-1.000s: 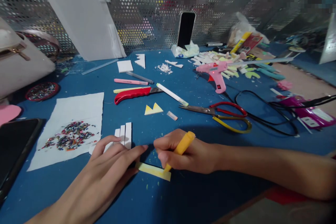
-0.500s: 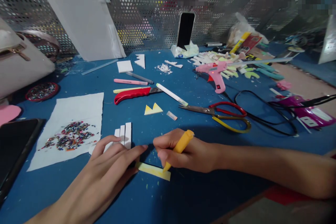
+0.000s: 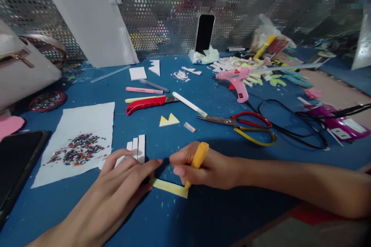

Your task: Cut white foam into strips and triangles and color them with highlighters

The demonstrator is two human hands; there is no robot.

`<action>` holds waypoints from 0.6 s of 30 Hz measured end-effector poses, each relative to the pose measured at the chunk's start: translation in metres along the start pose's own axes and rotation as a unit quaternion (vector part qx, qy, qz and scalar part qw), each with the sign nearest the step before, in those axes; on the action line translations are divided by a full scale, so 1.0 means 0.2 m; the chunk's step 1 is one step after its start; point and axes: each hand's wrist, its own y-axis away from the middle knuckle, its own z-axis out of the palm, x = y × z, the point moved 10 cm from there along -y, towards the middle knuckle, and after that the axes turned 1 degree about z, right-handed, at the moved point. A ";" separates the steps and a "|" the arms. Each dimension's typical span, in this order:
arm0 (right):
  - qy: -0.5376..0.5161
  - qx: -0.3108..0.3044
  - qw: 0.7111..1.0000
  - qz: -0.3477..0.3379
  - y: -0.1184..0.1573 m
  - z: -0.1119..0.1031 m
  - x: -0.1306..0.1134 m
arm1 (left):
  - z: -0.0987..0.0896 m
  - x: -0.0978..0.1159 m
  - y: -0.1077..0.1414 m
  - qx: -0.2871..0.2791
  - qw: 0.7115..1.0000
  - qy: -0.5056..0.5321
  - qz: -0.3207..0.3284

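My right hand (image 3: 199, 168) grips a thick yellow marker (image 3: 199, 155), its tip touching the right end of a narrow strip (image 3: 171, 187) coloured pale yellow. At the strip's left end rests the thumb of my left hand (image 3: 124, 179), whose fingers lie outstretched and apart. Several white strips (image 3: 141, 148) stick out beyond these fingers, partly covered by them. Farther up the table lies a yellow zigzag-cut piece (image 3: 169, 120), with a small clear piece (image 3: 189, 127) beside it.
A red-handled knife (image 3: 147, 104), pens and open-bladed scissors (image 3: 252, 123) lie beyond my hands. A pink glue gun (image 3: 239, 81) with a black cord is at right. Left are a paper sheet (image 3: 98, 117) with beads and a dark phone (image 3: 20, 166). Another phone (image 3: 205, 32) stands behind.
The marker's tip has slid a little right along the strip to its end, and the marker stands slightly more upright. My left hand has stayed in place.
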 end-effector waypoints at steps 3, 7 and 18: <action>-0.001 -0.012 1.000 -0.009 0.00 0.01 -0.01 | -0.01 0.01 0.00 0.005 1.000 0.001 0.004; 0.004 -0.009 1.000 -0.004 -0.01 0.00 -0.01 | -0.01 0.00 0.00 0.004 1.000 0.004 -0.004; -0.012 -0.020 1.000 -0.005 0.00 0.01 0.01 | 0.01 0.00 0.00 0.000 1.000 0.005 0.001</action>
